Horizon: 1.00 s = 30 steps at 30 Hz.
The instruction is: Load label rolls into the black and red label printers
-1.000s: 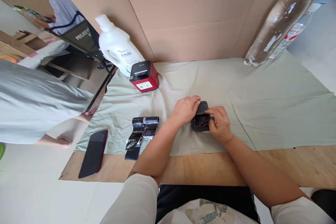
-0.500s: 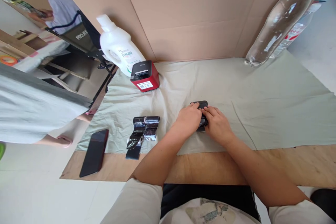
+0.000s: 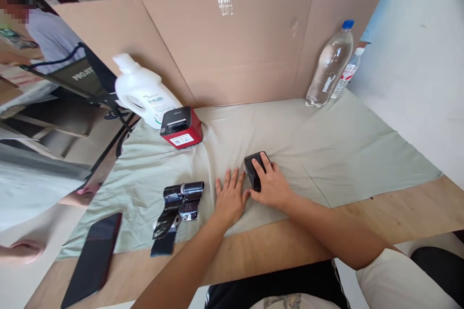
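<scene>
A small black box-shaped device (image 3: 253,168) lies on the pale green cloth (image 3: 326,145) in the middle of the table. My right hand (image 3: 271,187) rests over its right side, fingers curled on top of it. Just to its left, my left hand (image 3: 229,197) lies flat on the cloth with the fingers spread, holding nothing. Further left lies a shiny black ribbon roll (image 3: 180,199) with a loose strip trailing toward the table's front edge.
A red and black label printer (image 3: 180,128) and a white jug (image 3: 143,91) stand at the back left. Two clear water bottles (image 3: 329,66) stand back right against a cardboard screen (image 3: 232,43). A black phone (image 3: 93,259) lies front left. Other people are at the left.
My left hand has come off the black device and now lies flat beside it. My right hand stays on the device. The camera has tilted up, showing more of the cardboard screen.
</scene>
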Each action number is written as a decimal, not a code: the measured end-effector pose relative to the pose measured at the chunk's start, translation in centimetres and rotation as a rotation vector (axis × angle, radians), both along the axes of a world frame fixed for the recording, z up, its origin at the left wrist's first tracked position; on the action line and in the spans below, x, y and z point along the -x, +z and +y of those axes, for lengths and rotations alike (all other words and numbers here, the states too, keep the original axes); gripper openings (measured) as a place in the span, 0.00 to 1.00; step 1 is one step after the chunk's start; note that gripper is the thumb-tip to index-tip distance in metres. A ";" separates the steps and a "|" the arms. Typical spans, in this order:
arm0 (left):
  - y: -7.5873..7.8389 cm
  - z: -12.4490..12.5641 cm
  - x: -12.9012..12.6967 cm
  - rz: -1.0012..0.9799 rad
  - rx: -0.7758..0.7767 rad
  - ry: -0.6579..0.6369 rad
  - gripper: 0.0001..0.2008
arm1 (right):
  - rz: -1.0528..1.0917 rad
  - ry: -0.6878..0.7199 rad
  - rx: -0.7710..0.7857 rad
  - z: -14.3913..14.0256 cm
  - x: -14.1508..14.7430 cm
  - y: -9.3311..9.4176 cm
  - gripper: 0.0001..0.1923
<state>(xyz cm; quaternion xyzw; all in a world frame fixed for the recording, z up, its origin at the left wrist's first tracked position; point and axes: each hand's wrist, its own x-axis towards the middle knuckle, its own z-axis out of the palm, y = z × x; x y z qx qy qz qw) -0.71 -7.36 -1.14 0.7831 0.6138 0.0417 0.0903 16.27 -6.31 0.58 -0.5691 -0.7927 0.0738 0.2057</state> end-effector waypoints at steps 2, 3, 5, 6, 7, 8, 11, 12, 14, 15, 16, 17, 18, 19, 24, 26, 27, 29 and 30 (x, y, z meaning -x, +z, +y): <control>-0.1 -0.4 0.1 0.057 0.029 -0.029 0.30 | -0.016 0.015 -0.075 2.0 -1.8 -0.3 0.42; -0.1 -0.4 0.1 0.075 0.034 -0.035 0.30 | -0.025 0.006 -0.117 3.5 -3.1 -0.5 0.40; 0.0 -0.5 0.0 0.100 0.041 -0.033 0.31 | -0.051 -0.062 -0.181 7.1 -6.5 -0.7 0.37; 0.1 -0.5 0.0 0.108 0.045 -0.033 0.32 | -0.060 -0.129 -0.194 9.1 -8.4 -0.8 0.36; 0.1 -0.5 0.0 0.111 0.048 -0.037 0.33 | -0.073 -0.205 -0.187 11.1 -10.5 -0.8 0.36; 0.1 -0.5 0.1 0.112 0.050 -0.045 0.34 | -0.083 -0.308 -0.167 12.9 -12.6 -0.8 0.35; -0.1 -0.3 0.2 0.106 0.065 -0.070 0.39 | -0.118 -0.593 -0.039 16.6 -18.3 -0.6 0.38; -0.1 -0.2 0.2 0.105 0.073 -0.076 0.40 | -0.130 -0.642 0.001 17.2 -19.7 -0.5 0.38; 0.0 -0.2 0.0 0.106 0.095 -0.080 0.41 | -0.162 -0.678 0.055 17.5 -21.6 -0.5 0.39; 0.1 -0.3 -0.1 0.107 0.107 -0.079 0.41 | -0.176 -0.681 0.073 17.4 -22.1 -0.5 0.39; 0.3 -0.4 -0.3 0.106 0.120 -0.074 0.41 | -0.187 -0.682 0.088 17.2 -22.2 -0.5 0.39; 0.6 -0.7 -0.4 0.104 0.136 -0.064 0.40 | -0.195 -0.687 0.105 17.1 -22.1 -0.5 0.40; 1.0 -1.0 -0.4 0.099 0.158 -0.053 0.40 | -0.203 -0.697 0.132 16.9 -21.8 -0.4 0.40; 1.4 -1.3 -0.2 0.089 0.188 -0.055 0.41 | -0.214 -0.717 0.163 16.8 -21.3 -0.3 0.40; 4.3 0.9 4.7 -0.257 0.405 -0.298 0.31 | -0.331 -0.697 0.251 17.9 -15.3 0.2 0.40; 5.4 4.5 8.7 -0.539 0.226 -0.070 0.22 | -0.298 -0.431 0.251 18.9 -10.6 0.2 0.39; 5.9 6.7 10.9 -0.630 0.046 0.123 0.20 | -0.240 -0.266 0.256 19.4 -7.7 0.2 0.39; 6.5 11.2 15.3 -0.721 -0.324 0.502 0.18 | -0.037 0.018 0.260 20.4 -1.1 0.3 0.38; 6.7 13.4 17.2 -0.778 -0.430 0.647 0.18 | 0.079 0.115 0.260 20.8 2.4 0.4 0.39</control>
